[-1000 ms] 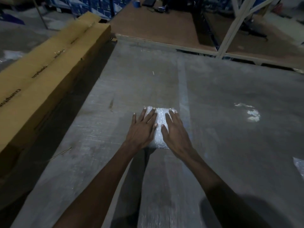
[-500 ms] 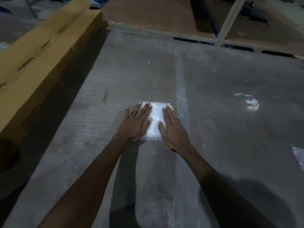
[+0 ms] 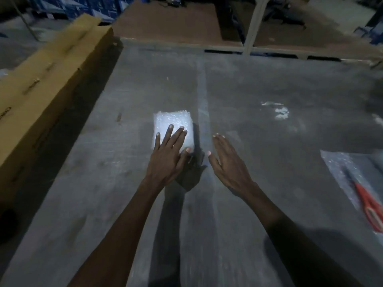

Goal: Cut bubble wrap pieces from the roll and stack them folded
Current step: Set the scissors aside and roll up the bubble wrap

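A small folded pad of bubble wrap [image 3: 173, 120] lies flat on the grey floor in the middle of the view. My left hand [image 3: 167, 155] rests on its near half with the fingers spread and straight. To the right of the pad my right hand [image 3: 227, 162] hovers flat, fingers straight, apart from the wrap. A sheet of bubble wrap [image 3: 339, 164] spreads in from the right edge, and red-handled scissors [image 3: 366, 201] lie on it.
A long cardboard box [image 3: 41, 79] runs along the left side of the floor. A raised wooden platform [image 3: 176, 23] with a white post [image 3: 253, 23] lies at the far end. A white smear [image 3: 279, 111] marks the floor right of the pad.
My right hand has come off the folded pad and moved right. The left hand stays on it. The view has swung, bringing the sheet and scissors into sight at the right.
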A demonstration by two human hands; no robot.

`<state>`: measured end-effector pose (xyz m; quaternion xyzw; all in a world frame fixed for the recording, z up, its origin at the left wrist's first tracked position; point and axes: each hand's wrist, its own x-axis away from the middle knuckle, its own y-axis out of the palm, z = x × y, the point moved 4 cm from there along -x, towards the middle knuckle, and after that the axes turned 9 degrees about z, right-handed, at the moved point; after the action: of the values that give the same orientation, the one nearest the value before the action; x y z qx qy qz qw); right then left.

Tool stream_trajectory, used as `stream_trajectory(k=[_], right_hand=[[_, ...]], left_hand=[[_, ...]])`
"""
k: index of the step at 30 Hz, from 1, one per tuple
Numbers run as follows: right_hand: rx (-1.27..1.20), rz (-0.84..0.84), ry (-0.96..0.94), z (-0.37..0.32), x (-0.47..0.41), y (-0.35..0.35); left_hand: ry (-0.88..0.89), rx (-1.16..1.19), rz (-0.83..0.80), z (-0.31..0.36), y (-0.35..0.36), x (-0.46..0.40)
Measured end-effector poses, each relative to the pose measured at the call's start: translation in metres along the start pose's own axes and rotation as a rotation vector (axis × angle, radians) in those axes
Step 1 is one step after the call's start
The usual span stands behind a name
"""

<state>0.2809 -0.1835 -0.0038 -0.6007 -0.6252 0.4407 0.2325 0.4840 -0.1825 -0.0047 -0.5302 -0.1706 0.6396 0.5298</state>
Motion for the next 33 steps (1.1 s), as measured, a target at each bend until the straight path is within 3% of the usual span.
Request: stream_trajectory(k=[11,20,24,28,33], right_hand=[[0.102,0.085,0.185,0.153,0.172,-0.106],[0.233,0.215,0.215,0.301,0.217,-0.201],[0.344,0.141,0.252,0.332,0.216,-0.217],[0.244,0.13,0.342,0.354,0.215,-0.213],[0.236,0.149,0.297,0.355,0.205,-0.218]], left_hand=[[-0.062,0.088,-0.276,0.202,0.105,0.094],[-0.106,0.062,-0.279,0.338,0.172,0.105],[-0.11,0.034,-0.285,0.364,0.181,0.112],[-0.119,-0.004,-0.31,0.367,0.184,0.116],[-0.101,-0.014,-0.291,0.347,0.182,0.113]])
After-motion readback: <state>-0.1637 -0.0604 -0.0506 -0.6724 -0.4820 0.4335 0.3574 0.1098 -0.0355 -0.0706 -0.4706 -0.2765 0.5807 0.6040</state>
